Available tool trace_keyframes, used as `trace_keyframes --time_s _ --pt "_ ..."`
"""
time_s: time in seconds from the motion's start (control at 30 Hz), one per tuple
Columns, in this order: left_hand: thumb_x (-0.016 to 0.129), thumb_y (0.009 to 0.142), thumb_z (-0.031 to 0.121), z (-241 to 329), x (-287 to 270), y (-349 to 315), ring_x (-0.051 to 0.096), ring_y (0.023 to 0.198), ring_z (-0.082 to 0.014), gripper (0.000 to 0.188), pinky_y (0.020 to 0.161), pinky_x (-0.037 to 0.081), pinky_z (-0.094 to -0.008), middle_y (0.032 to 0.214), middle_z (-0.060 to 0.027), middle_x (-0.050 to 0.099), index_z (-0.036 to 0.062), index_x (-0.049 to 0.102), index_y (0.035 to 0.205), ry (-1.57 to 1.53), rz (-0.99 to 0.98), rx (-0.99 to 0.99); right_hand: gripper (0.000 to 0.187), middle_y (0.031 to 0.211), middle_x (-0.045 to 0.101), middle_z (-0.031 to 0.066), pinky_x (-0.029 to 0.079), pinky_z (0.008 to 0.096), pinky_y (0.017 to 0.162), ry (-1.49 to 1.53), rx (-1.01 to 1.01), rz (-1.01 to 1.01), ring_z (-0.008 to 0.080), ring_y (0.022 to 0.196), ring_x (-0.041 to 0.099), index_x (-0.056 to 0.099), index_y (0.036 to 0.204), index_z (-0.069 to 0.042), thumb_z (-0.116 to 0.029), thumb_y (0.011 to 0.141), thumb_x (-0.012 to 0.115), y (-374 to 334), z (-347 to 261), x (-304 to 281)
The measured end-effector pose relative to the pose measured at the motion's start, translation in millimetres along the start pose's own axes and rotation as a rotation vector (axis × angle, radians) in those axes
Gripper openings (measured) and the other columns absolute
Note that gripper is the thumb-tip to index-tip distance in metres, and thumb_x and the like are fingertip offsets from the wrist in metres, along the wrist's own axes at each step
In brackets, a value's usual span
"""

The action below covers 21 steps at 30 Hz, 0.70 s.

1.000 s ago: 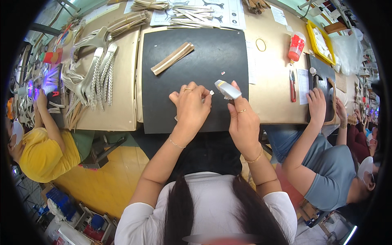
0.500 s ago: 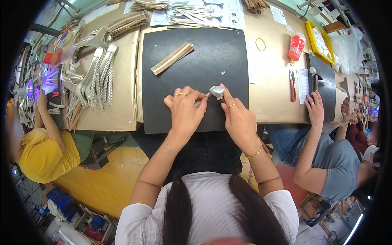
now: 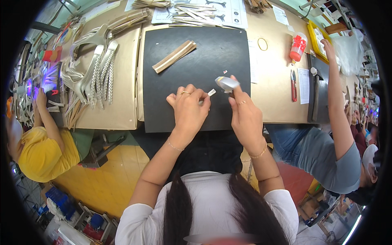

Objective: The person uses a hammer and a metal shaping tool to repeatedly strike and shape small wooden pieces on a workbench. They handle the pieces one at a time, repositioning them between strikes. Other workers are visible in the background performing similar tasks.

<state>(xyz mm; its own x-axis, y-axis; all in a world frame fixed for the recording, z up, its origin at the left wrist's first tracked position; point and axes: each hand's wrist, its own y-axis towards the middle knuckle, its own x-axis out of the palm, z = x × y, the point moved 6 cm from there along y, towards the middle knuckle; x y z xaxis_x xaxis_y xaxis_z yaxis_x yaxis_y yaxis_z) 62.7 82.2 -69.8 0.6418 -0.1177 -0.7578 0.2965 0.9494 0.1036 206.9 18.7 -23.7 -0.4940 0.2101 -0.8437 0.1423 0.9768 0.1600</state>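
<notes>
My left hand (image 3: pixel 190 107) is over the near half of the black mat (image 3: pixel 175 94), thumb and fingers pinched on a thin strip. Only the strip's short whitish end (image 3: pixel 212 92) shows past the fingertips. Held up in my right hand (image 3: pixel 247 118) is a silvery metal tool (image 3: pixel 227 83) with a broad head, blurred by motion; any handle is hidden by the hand. The tool is apart from the strip, above and to its right. Farther up the mat lies a small bundle of brown and cream strips (image 3: pixel 174 57). A tiny white scrap (image 3: pixel 225 72) rests beyond the tool.
At left are silver braided straps (image 3: pixel 98 73) and strip bundles (image 3: pixel 128 20). More pale strips (image 3: pixel 192 18) lie on printed sheets at the back. Rightward stand a red bottle (image 3: pixel 297 49), red-handled snips (image 3: pixel 294 86) and a yellow tray (image 3: pixel 316 38); a co-worker's arm (image 3: pixel 337 94) reaches toward it.
My right hand has moved right, lifting the silvery tool away from the strip, whose whitish end now shows. My left hand stays nearly in place. The co-worker at right has reached forward to the tray.
</notes>
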Motion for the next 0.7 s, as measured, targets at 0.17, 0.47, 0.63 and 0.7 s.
trace_keyframes --time_s 0.17,0.47,0.63,0.7 --pt "0.080 0.081 0.016 -0.1 -0.8 -3.8 0.057 0.088 -0.0207 0.007 0.090 0.030 -0.0402 0.086 0.0007 0.064 0.0110 0.078 0.085 0.017 -0.015 0.035 0.055 0.084 0.060 0.0105 0.054 0.0408 0.058 -0.091 0.019 -0.184 0.0304 0.063 0.064 0.046 0.154 -0.018 -0.018 0.101 0.061 -10.1 -0.8 17.4" --pt "0.081 0.081 0.016 -8.1 -6.9 -8.9 0.056 0.087 -0.0182 0.008 0.087 0.029 -0.0385 0.084 0.0027 0.064 0.0117 0.079 0.088 -0.036 0.014 0.056 0.053 0.084 0.060 0.0098 0.053 0.0416 0.057 -0.147 0.011 -0.154 0.0300 0.064 0.065 0.049 0.152 -0.018 -0.018 0.100 0.061 -1.9 0.3 4.3" --pt "0.080 0.081 0.015 -6.7 -5.4 -8.5 0.055 0.086 -0.0192 0.006 0.086 0.029 -0.0386 0.082 0.0022 0.062 0.0105 0.078 0.084 -0.026 0.008 0.021 0.053 0.084 0.059 0.0092 0.052 0.0408 0.056 -0.001 -0.027 -0.058 0.0298 0.063 0.064 0.050 0.152 -0.017 -0.018 0.100 0.062 -3.5 -12.2 -2.9" --pt "0.080 0.081 0.015 -5.8 -5.8 -8.5 0.055 0.086 -0.0195 0.006 0.086 0.029 -0.0388 0.082 0.0019 0.062 0.0100 0.077 0.082 -0.017 0.003 0.020 0.055 0.083 0.059 0.0093 0.052 0.0405 0.056 -0.104 -0.026 -0.279 0.0296 0.063 0.063 0.049 0.153 -0.016 -0.016 0.099 0.062 -5.4 -12.6 13.5"
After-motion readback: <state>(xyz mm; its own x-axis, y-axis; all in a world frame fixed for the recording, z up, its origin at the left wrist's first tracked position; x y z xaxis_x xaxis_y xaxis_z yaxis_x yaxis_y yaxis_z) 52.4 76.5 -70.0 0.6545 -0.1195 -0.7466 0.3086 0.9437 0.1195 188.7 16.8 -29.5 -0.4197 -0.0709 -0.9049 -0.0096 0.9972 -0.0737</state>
